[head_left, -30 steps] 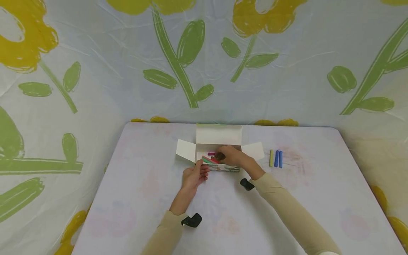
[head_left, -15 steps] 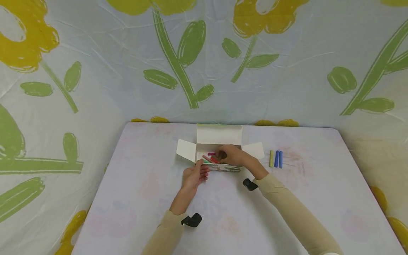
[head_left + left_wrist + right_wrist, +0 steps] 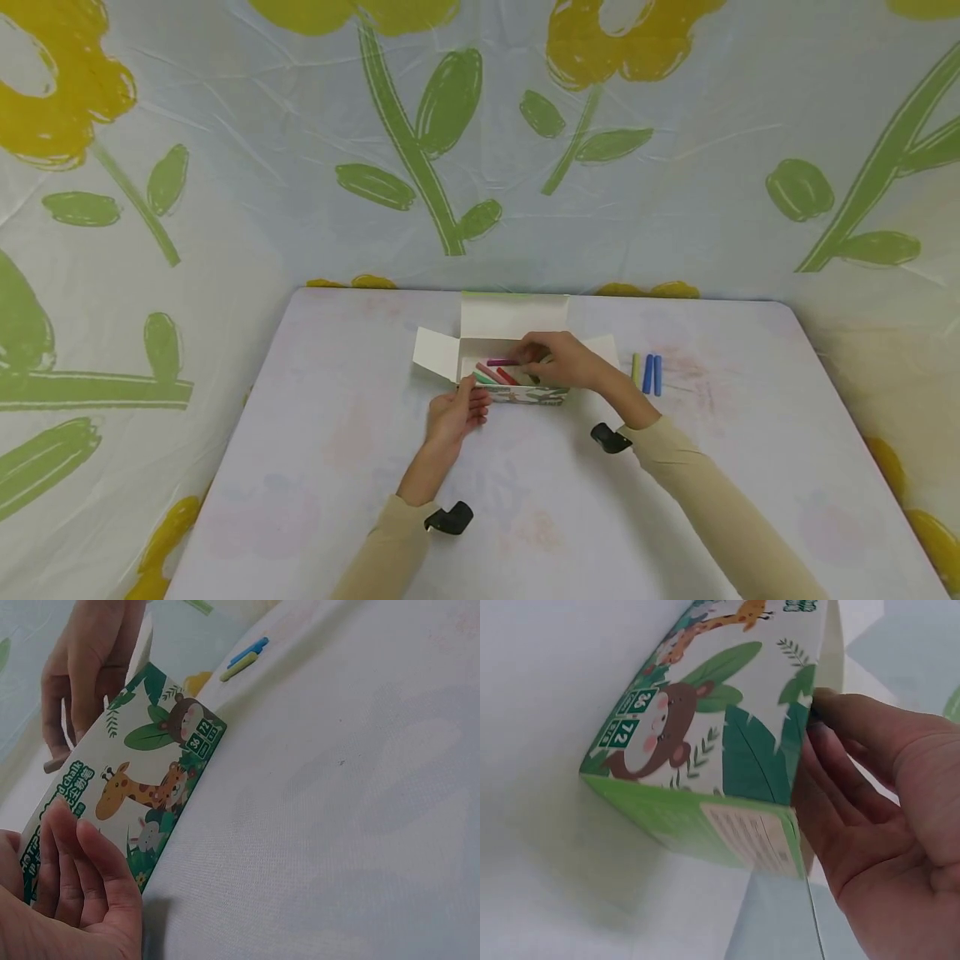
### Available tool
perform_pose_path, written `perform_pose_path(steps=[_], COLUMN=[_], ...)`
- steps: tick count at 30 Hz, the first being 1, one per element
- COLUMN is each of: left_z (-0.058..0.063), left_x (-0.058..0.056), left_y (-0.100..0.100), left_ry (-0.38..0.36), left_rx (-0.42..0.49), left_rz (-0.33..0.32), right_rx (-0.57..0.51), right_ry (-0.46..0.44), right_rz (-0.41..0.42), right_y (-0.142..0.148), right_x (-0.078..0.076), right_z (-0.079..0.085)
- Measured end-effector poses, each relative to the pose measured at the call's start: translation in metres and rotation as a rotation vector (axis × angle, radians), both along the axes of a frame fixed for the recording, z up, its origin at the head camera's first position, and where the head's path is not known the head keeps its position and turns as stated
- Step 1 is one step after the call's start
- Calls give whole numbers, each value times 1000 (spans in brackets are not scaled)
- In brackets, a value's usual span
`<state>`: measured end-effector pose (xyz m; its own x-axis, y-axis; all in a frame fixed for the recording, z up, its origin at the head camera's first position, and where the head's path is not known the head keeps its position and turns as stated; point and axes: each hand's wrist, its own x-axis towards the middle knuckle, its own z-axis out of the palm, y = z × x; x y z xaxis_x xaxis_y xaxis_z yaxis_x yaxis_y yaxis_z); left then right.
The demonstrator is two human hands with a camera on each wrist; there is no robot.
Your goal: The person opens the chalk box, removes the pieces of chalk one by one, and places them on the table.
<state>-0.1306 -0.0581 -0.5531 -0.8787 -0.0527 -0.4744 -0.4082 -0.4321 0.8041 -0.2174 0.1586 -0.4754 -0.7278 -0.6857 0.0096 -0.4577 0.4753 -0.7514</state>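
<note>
An open white chalk box [image 3: 531,397], printed with cartoon animals, stands on the table with its lid and side flaps folded out. My left hand [image 3: 452,413] grips the box's front wall at its left end, thumb at the rim and fingers against the printed face [image 3: 139,787]. Over the box's right half, my right hand [image 3: 561,360] reaches in from above. In the left wrist view, its fingertips pinch a brownish chalk stick [image 3: 55,764]. Inside lie a red chalk [image 3: 507,377], a pink chalk [image 3: 486,372], a green chalk [image 3: 482,379] and a purple chalk [image 3: 500,362].
Right of the box, a yellow-green chalk [image 3: 636,369] and two blue chalks [image 3: 648,374] lie side by side on the pale table [image 3: 525,517]. Flower-printed cloth [image 3: 300,167] rises behind the table. A raised side flap [image 3: 436,353] sticks out left of the box.
My right hand has lifted slightly and shifted right, its fingers spreading a little, so more of the chalk inside shows. My left hand keeps its grip on the box.
</note>
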Motion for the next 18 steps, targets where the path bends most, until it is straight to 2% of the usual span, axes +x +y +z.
perform_pose_path(steps=[8, 14, 18], left_z=[-1, 0, 0], left_x=[0, 1, 1], left_y=[0, 0, 0], left_ry=[-7, -8, -13], left_rx=[-18, -24, -28], left_rz=[5, 7, 5], right_rx=[-54, -116, -118], right_ry=[-31, -101, -165], right_rz=[-115, -214, -281], right_y=[25, 49, 66], right_x=[-1, 0, 1], right_z=[7, 20, 28])
